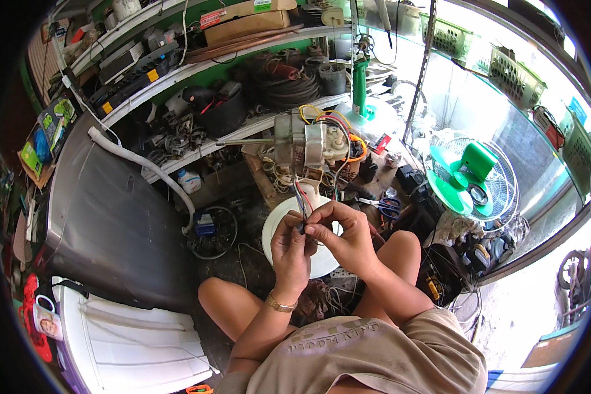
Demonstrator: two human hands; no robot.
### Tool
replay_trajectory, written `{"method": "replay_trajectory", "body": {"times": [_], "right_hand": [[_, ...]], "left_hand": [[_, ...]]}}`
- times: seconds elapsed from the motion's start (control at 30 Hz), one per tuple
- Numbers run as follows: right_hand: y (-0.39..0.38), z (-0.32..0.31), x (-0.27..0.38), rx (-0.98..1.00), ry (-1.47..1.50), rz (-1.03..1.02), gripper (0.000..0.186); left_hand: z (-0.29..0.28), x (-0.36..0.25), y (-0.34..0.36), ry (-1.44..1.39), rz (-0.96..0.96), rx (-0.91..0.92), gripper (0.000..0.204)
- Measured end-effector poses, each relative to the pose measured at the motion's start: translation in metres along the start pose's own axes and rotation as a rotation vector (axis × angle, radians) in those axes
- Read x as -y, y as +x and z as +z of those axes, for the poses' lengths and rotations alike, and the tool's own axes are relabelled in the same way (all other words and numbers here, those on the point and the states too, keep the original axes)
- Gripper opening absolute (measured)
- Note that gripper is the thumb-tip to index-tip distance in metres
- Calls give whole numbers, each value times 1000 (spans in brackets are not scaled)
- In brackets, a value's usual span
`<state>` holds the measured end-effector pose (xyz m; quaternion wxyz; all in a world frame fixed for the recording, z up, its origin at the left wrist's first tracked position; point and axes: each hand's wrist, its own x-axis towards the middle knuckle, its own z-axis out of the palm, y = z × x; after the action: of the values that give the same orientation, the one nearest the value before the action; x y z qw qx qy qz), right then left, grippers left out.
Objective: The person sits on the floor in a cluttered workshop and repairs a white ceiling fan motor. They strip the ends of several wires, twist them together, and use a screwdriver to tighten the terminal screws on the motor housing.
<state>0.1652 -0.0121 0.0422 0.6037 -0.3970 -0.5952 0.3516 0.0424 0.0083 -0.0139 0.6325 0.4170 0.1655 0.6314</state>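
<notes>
Just in front of me stands a metal fan motor [300, 146], its long shaft pointing left and a gearbox with yellow, red and black leads at its right end. It sits on a white stand with a round base [272, 231]. A bundle of thin electrical wires [303, 200], red, grey and dark, hangs down from the motor. My left hand [290, 251] pinches these wires near their lower part. Close against it, my right hand [345, 238] pinches the same wires between thumb and forefinger. The wire ends are hidden by my fingers.
Blue-handled scissors [389, 207] lie to the right of the stand. Farther right are green fan blades [450, 187] with a wire guard. Cluttered shelves [236, 49] rise at the back. A dark metal panel [115, 210] and a white panel [134, 345] stand left.
</notes>
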Motion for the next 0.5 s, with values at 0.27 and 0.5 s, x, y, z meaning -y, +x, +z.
{"method": "replay_trajectory", "body": {"times": [0.27,0.5], "right_hand": [[-3,-3,0,-1,-422,-288,8],[-5,-10,-10,-124,-232,-234,10]], "left_hand": [[-3,-8,5,156,89,95,26],[-9,-17,7,503,159,108,15]]}}
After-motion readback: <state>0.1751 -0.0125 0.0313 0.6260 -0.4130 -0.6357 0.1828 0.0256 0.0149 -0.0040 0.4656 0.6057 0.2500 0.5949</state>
